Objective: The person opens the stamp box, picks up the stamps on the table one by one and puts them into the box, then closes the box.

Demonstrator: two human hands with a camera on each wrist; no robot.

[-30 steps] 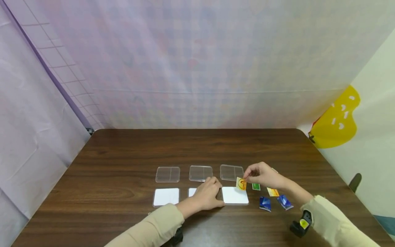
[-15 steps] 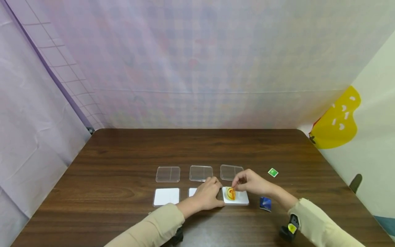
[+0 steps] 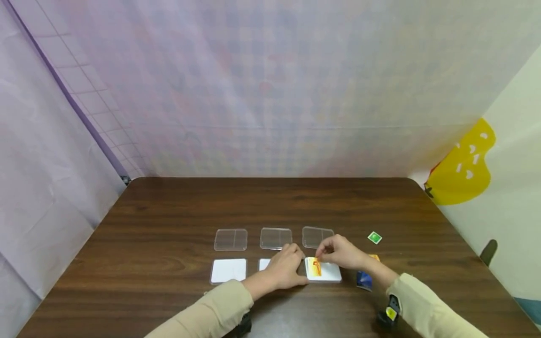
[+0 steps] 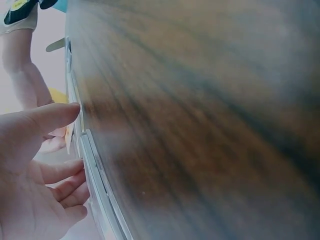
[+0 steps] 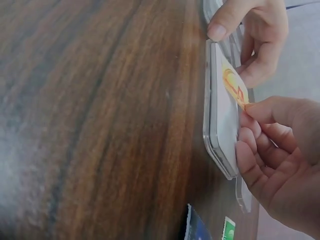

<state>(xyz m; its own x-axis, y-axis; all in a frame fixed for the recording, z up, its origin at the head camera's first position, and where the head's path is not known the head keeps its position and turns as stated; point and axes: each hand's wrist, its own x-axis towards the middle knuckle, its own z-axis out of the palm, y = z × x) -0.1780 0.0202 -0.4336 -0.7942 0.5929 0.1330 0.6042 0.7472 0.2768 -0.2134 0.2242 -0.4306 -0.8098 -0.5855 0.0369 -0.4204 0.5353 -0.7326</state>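
In the head view, my right hand (image 3: pixel 342 252) pinches a yellow-orange stamp (image 3: pixel 314 267) by its right edge. The stamp lies over the left part of the white card (image 3: pixel 331 273) in the right-hand clear plastic case; in the right wrist view its pinched edge tilts up from the card (image 5: pixel 227 120). My left hand (image 3: pixel 284 267) holds that case at its left end, thumb at the near corner and fingers toward the far one. Its palm hides most of the middle case (image 3: pixel 264 264).
A left case with white card (image 3: pixel 228 271) stands apart. Behind are three clear lids (image 3: pixel 230 240). To the right lie a green stamp (image 3: pixel 374 237), a blue stamp (image 3: pixel 364 280) and another orange one (image 3: pixel 374 257), partly behind the right arm.
My right hand has moved left and down, bringing the yellow-orange stamp from the card's right side onto its left part. My left hand has stayed in place.
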